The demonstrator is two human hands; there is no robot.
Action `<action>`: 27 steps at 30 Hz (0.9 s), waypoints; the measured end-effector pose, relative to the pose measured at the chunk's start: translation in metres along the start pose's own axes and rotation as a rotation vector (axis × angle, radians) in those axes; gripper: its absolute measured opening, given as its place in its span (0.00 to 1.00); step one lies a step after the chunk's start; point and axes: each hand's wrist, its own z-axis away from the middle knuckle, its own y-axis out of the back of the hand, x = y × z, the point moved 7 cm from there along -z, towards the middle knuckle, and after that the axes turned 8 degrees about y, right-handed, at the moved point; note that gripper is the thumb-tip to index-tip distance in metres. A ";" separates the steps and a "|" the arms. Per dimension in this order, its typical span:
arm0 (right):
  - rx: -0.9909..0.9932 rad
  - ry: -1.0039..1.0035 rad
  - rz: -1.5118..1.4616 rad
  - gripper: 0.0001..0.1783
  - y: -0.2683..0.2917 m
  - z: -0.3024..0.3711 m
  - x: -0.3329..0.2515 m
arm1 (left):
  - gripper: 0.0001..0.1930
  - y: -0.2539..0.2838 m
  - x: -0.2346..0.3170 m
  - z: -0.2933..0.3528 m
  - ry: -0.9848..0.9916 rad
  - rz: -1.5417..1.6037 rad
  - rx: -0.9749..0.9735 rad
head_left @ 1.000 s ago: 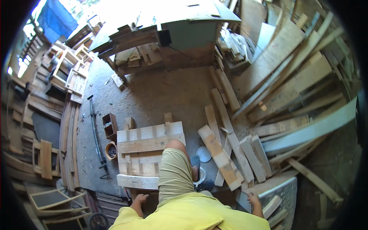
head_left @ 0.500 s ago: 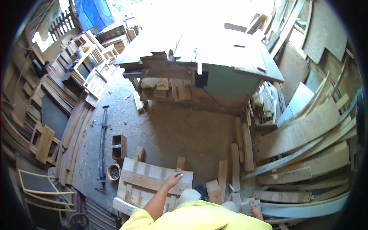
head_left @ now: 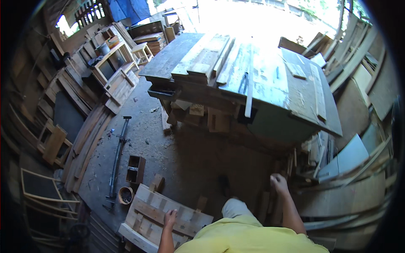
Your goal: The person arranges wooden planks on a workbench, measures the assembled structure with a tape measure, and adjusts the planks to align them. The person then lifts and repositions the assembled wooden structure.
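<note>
My left hand (head_left: pixel 170 217) is over a slatted wooden panel (head_left: pixel 184 204) low in the picture. Its fingers are curled in, and whatever may be inside is too small to see. Raised out to the right is my right hand (head_left: pixel 278 184), closed, near lumber along the right side; its fingers hide anything they hold. Boards joined by cross pieces make up the panel, which rests on wooden blocks (head_left: pixel 156 182). Ahead, a large workbench (head_left: pixel 268 86) carries planks (head_left: pixel 209 57) and a narrow pale strip (head_left: pixel 249 95) that juts past its near edge.
A long metal bar clamp (head_left: pixel 119 154) lies on the floor at left, near a brown box (head_left: pixel 135 168) and a round container (head_left: pixel 125 195). Timber (head_left: pixel 86 145) lines the left side. Curved boards and sheets (head_left: pixel 350 187) crowd the right. A stool (head_left: pixel 142 51) stands behind.
My body has risen and turned toward the workbench. My right hand has come up from the blocks at lower right; my left hand has shifted left over the panel.
</note>
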 end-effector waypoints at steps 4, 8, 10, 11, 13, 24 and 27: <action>-0.078 0.313 0.041 0.18 -0.078 -0.240 -0.201 | 0.20 -0.017 0.051 -0.039 0.063 0.080 0.095; -0.040 0.361 0.169 0.24 -0.150 -0.422 -0.287 | 0.26 -0.003 0.069 -0.045 -0.028 -0.229 0.091; -0.006 0.324 0.313 0.25 -0.159 -0.502 -0.290 | 0.21 0.009 0.112 -0.027 0.060 -0.036 0.204; -0.015 0.298 0.360 0.26 -0.175 -0.535 -0.295 | 0.20 0.027 0.109 -0.018 0.039 0.013 0.314; -0.087 0.165 0.358 0.27 -0.203 -0.599 -0.290 | 0.17 0.066 0.070 0.003 0.035 0.093 0.458; 0.016 -0.082 0.741 0.49 -0.263 -0.738 -0.282 | 0.15 0.013 -0.056 0.093 0.592 0.245 0.512; 0.014 -0.116 0.836 0.53 -0.270 -0.773 -0.259 | 0.15 -0.015 -0.092 0.093 0.560 0.295 0.470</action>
